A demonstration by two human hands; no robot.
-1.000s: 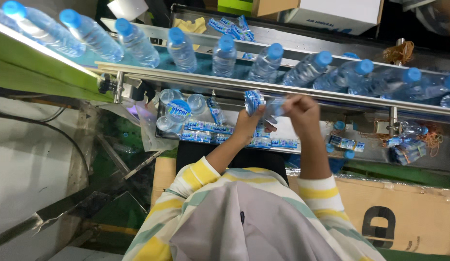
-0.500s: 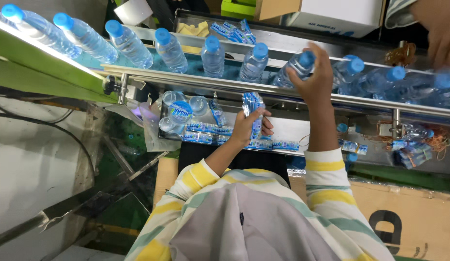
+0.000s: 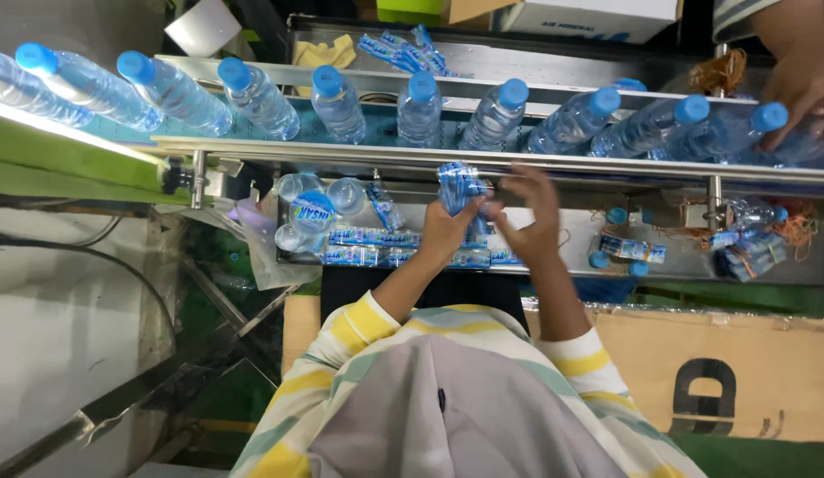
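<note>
My left hand [image 3: 447, 232] grips a bundle of blue sleeve labels [image 3: 459, 184] upright, just below the conveyor rail [image 3: 341, 155]. My right hand [image 3: 531, 221] is right beside it, fingers spread and thumb touching the bundle. Whether it has pinched a single label, I cannot tell. On the conveyor above, a row of clear water bottles with blue caps [image 3: 421, 111] lies tilted. The nearest bottle [image 3: 496, 111] is just above my hands.
A metal tray [image 3: 571, 232] under the rail holds more blue label stacks [image 3: 368, 237], some bottles [image 3: 310, 212], loose caps and rubber bands. Another person's hand [image 3: 797, 88] rests on a bottle at the far right. A cardboard box [image 3: 722, 372] stands in front of me.
My right hand has come down from a bottle on the conveyor, back to the label bundle. My left hand has kept hold of the bundle in about the same place.
</note>
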